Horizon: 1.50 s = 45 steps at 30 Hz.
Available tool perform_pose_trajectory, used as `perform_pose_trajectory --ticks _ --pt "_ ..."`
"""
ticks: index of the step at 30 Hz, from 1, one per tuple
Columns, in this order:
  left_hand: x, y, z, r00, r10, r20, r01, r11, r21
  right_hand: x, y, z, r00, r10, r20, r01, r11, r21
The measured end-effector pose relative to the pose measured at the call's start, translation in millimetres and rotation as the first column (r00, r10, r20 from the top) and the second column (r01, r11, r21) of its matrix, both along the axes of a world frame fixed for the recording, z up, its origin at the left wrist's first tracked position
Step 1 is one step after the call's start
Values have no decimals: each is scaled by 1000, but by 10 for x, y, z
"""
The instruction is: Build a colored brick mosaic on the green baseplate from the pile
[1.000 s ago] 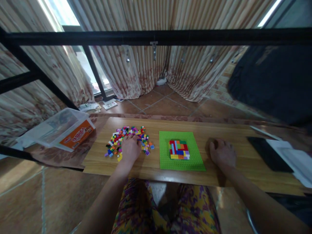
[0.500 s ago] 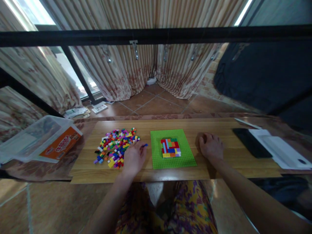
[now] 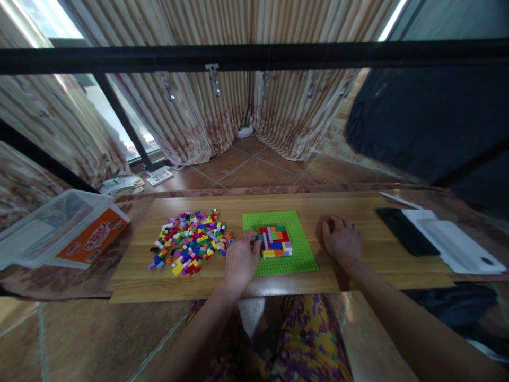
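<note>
Low wooden table [image 3: 159,284], seen from above. Person's L hand [image 3: 243,257] is over the left edge of a green baseplate [image 3: 304,257], pinching a small dark-blue brick [image 3: 257,238] btwn thumb & index finger. That brick is just beside the left side of a flat multicolored brick build [image 3: 277,243]; can't tell if touching. Build sits approx. mid-baseplate; baseplate lies btwn table's front & back edges. R hand [image 3: 342,240] rests palm down on tabletop, right of baseplate, fingers loosely curled; can't tell if it grips anything. Loose brick pile [image 3: 194,239] covers table's left part. Clear plastic tub [image 3: 43,233] w/ orange label is past table's left edge. Black flat item [image 3: 407,232] & white tray-like item [image 3: 453,241] nr table's right edge.
</note>
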State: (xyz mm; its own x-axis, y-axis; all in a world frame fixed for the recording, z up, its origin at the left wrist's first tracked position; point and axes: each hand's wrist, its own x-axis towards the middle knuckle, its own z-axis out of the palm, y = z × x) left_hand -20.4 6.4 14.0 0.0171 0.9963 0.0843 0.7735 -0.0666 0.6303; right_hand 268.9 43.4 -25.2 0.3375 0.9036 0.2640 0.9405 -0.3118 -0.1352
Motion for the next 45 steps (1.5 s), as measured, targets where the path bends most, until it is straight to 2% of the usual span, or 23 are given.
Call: perform_pose_trajectory --ticks 4,8,13,17,22,27,34,40,45 --pt "70 45 -3 998 19 64 -17 999 -30 -3 -2 8 1000 -11 7 11 1000 -14" --pt "110 87 -15 981 43 191 -27 996 -87 -7 -5 11 1000 -19 16 20 1000 -19" --pt "68 170 -98 906 46 421 4 993 -116 8 8 -15 1000 -12 27 12 1000 -10" --pt "33 204 -154 857 28 514 25 995 -97 19 16 -32 1000 -12 29 12 1000 -2" --pt "39 190 -173 859 10 512 23 998 -58 14 6 -29 999 -14 39 14 1000 2" --pt "97 172 -154 904 83 419 -74 997 -39 7 0 -14 999 -10 44 11 1000 -10" --pt "157 178 -36 941 140 307 -118 989 -88 12 11 -15 999 -15 33 16 1000 -13" --pt "128 215 -32 912 129 388 -74 985 -155 18 14 -35 999 -15 40 15 1000 -4" --pt "131 249 -10 908 149 391 -73 976 -203 17 9 -39 999 -12 44 12 1000 -5"
